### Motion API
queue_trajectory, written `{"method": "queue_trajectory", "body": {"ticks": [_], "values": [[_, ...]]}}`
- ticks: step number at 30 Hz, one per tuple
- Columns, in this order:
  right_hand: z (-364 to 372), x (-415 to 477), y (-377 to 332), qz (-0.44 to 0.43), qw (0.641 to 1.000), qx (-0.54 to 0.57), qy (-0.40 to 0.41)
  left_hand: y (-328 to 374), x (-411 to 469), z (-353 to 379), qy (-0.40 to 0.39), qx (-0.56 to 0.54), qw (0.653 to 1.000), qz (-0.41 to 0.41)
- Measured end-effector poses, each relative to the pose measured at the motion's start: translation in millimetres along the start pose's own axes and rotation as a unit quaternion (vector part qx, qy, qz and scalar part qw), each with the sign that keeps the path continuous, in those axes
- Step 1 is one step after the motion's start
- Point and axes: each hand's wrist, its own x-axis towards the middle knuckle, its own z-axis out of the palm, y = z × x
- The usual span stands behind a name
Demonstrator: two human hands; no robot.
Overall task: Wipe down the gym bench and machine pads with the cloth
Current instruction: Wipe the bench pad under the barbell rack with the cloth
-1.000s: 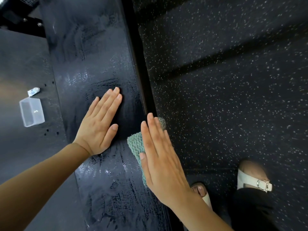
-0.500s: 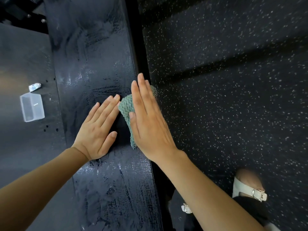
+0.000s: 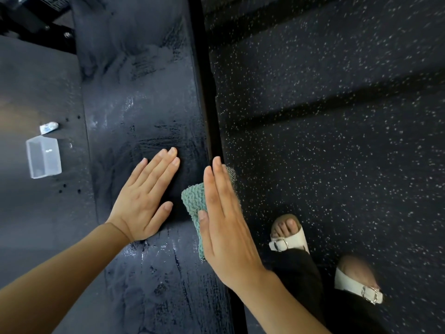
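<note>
Item: cloth (image 3: pixel 193 201), 1 piece, teal-green, ribbed knit weave, folded into a thick pad. It is located at the right edge of the bench (image 3: pixel 144 97), pinned beneath the right grip (image 3: pixel 224 222), which is released, with fingers straight and flat, pressing rather than clasping. A corner is seen past the fingertips at the bench edge. The left grip (image 3: pixel 144 198) is likewise released, laid flat on the bench just beside the cloth without touching it, and nothing is held. Handling is judged light, soft, limp and probably damp. The cloth is best held down by a flat palm over its middle, or pinched at the folded edge for lifting. The bench surface is dark, padded and streaked with wet wipe marks, so some slipperiness is to be expected.
</note>
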Motion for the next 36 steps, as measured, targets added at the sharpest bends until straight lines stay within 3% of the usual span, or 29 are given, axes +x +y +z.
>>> {"method": "queue_trajectory", "body": {"ticks": [13, 20, 28, 36], "values": [[-16, 106, 0, -0.016, 0.999, 0.012, 0.027, 2, 0, -1, 0.001, -0.007, 1.0, -0.02], [-20, 86, -1, -0.017, 1.0, -0.022, -0.001, 3, 0, -5, -0.021, -0.01, 0.999, -0.035], [-13, 52, -7, 0.006, 0.999, -0.042, -0.006, -38, 13, -32, -0.091, 0.043, 0.992, 0.073], [-15, 98, -8, 0.006, 0.999, -0.023, 0.024, -73, 65, -40, -0.048, 0.042, 0.996, 0.06]]}}
